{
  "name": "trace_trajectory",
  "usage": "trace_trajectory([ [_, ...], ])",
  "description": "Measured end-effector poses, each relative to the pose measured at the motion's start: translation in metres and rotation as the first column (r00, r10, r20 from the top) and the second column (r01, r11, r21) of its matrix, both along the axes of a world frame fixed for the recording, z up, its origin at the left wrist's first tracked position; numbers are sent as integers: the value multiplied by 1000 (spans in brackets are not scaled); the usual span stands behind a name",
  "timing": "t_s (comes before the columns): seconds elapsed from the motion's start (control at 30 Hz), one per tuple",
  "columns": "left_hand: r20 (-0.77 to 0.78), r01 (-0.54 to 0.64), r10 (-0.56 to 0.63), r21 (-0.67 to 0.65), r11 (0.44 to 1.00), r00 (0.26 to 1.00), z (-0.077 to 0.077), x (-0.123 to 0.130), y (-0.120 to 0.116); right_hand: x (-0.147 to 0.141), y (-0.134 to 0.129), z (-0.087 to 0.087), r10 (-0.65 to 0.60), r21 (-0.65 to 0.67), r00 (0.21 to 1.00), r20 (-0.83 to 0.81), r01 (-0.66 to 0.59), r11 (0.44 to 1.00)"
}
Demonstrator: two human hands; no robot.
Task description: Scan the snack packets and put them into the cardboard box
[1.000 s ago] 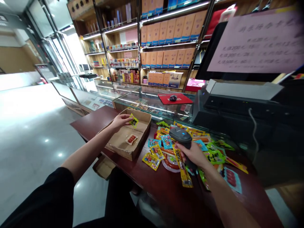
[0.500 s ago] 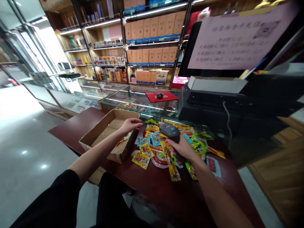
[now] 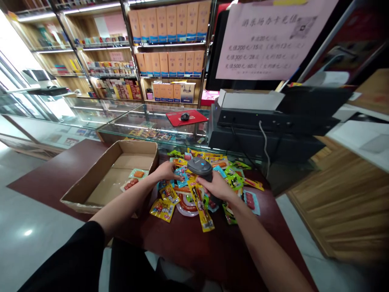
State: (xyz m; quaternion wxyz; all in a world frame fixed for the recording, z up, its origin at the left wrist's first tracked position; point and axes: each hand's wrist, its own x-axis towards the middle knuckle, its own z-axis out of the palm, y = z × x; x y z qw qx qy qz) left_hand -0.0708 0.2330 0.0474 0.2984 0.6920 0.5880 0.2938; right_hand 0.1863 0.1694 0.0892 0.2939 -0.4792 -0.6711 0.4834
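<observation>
In my right hand is a dark grey barcode scanner, gripped by its handle, its head over a pile of snack packets. My left hand reaches into the pile's left side, thumb and fingers apart at a small blue snack packet. Whether the fingertips press on it is hard to see. Yellow packets lie below that hand. A long yellow packet and a sausage coil in clear wrap lie near the scanner. Green packets are to the right.
Left of the pile stands an open cardboard box holding a sausage packet and another small packet. Behind the brown table are a glass counter, a mouse on a red mat, and a monitor bearing a pink notice.
My left hand has moved from beside the box's right edge down into the packets. My right hand still holds the scanner over the pile. The view has turned right.
</observation>
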Motion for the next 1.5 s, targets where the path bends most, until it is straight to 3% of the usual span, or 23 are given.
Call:
trace_trajectory([
  [0.13, -1, 55, -56, -106, 993, 998, -6, 2, 4, -1, 0, 1, -10, -16, 1000, 20, 10, 1000],
  [0.33, 310, 51, 17, -209, 977, 951, -9, 7, 5, -1, 0, -2, -3, 21, 1000, 28, 2, 1000],
  [0.5, 457, 55, 54, -223, 973, 888, -1, 8, 2, -2, 0, -5, 8, 21, 1000, 20, -8, 1000],
  [0.73, 681, -127, 276, -261, 957, 678, 13, 6, 3, -1, 0, -4, 4, 23, 999, 36, -5, 1000],
  [0.97, 722, -91, 351, -373, 923, 596, 12, 2, 5, -3, -2, -4, 25, 60, 997, 68, -29, 998],
  [1.2, 751, 136, 288, -447, 884, 594, 14, 0, -1, -4, -5, -2, 24, 42, 996, 89, -28, 999],
  [1.5, 749, 149, 219, -391, 908, 625, 15, 2, -3, -5, -6, 0, 24, 35, 998, 64, -26, 999],
])
